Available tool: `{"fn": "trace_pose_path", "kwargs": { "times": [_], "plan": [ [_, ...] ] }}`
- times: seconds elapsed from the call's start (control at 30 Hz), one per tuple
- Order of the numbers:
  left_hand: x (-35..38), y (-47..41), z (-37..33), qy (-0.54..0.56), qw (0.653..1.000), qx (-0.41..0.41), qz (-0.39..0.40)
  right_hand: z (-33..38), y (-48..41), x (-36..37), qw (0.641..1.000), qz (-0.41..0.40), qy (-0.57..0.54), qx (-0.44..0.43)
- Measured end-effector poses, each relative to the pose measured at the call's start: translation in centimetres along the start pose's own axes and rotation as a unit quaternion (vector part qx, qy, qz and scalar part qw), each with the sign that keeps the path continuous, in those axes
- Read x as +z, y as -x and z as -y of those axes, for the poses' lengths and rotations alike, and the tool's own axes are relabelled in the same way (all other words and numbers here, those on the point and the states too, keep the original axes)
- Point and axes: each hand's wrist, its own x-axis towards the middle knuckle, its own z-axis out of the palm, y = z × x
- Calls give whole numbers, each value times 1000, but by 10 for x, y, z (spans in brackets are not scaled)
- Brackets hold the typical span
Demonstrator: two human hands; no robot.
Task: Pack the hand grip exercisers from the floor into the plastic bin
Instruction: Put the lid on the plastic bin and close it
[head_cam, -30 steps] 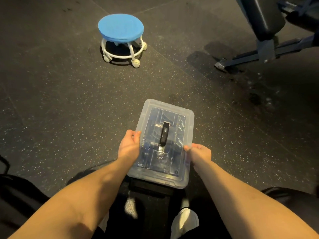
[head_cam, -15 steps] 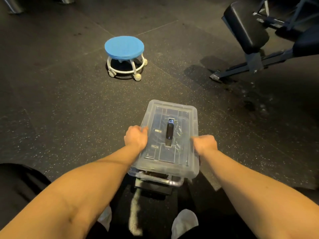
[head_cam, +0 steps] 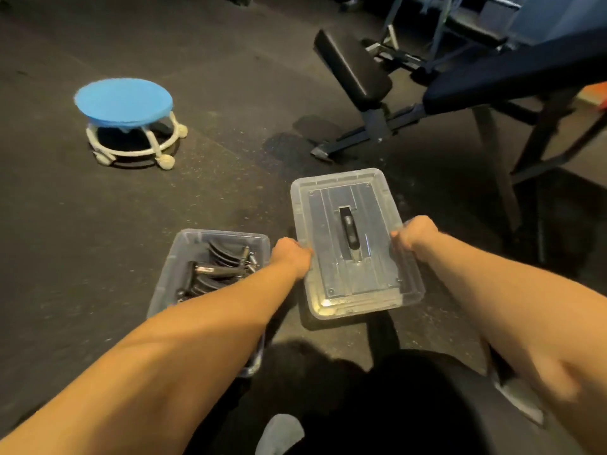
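A clear plastic bin (head_cam: 170,267) stands uncovered on the dark floor at lower left, with several black hand grip exercisers (head_cam: 216,269) lying inside it. Its clear lid (head_cam: 331,195), which has a black handle in the middle, is off the bin and to its right, just above the floor. My left hand (head_cam: 290,254) grips the lid's left edge and my right hand (head_cam: 412,233) grips its right edge. My left forearm hides the near part of the bin.
A low blue round stool (head_cam: 124,105) on white casters stands at far left. A black weight bench (head_cam: 437,90) with metal legs fills the far right. My dark-clothed legs and a white-socked foot (head_cam: 279,433) are at the bottom.
The lid has been lifted off the bin and carried to the right in both hands, uncovering the exercisers inside. The camera view has swung to the right.
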Motion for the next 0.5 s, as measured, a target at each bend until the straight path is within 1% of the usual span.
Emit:
{"fn": "trace_pose_path", "kwargs": {
  "times": [0.1, 0.23, 0.4, 0.5],
  "plan": [
    [42, -14, 18, -55, 998, -14, 19, -59, -22, 33, 998, 32, -15, 44],
    [92, -31, 52, -131, 989, -46, 51, -124, -38, 90, 993, 12, -55, 106],
    [125, -44, 101, -160, 978, -91, 94, -173, -39, 154, 984, 9, -86, 154],
    [129, -47, 126, -128, 973, -146, 122, -190, -39, 183, 976, 31, -97, 194]
  ]
}}
